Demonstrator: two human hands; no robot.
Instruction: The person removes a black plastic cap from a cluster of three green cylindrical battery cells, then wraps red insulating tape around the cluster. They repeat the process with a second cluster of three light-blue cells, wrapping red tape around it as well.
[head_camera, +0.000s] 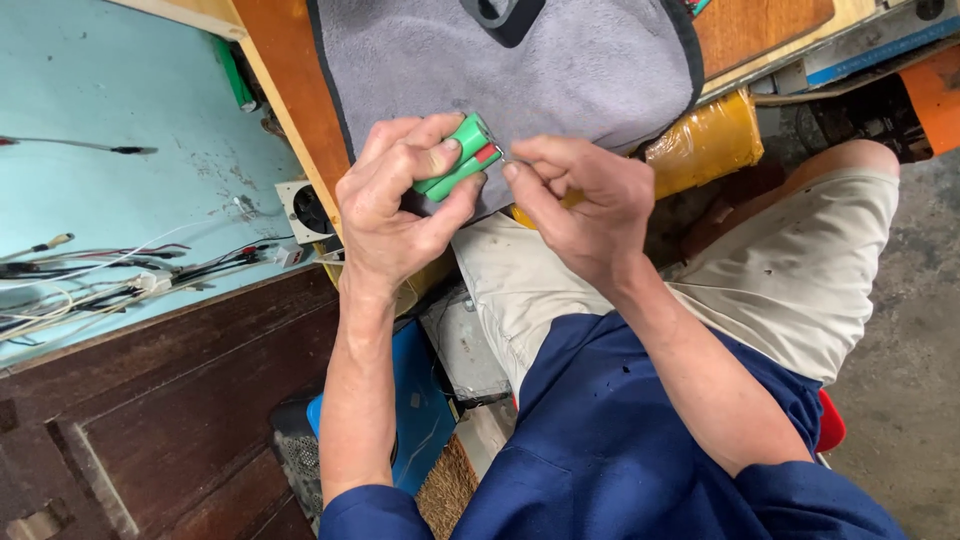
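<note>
A pack of green battery cells (455, 162) was gripped in the left hand (400, 205) over the grey cloth's (560, 70) near edge; its end was pinched by the right hand (580, 200).

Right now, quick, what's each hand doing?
Left hand: closed around the green cylindrical cells.
Right hand: fingertips pinched together at the cells' end; what they hold, if anything, cannot be told.

Green battery pack (458, 160), grey cloth (560, 70)
</note>
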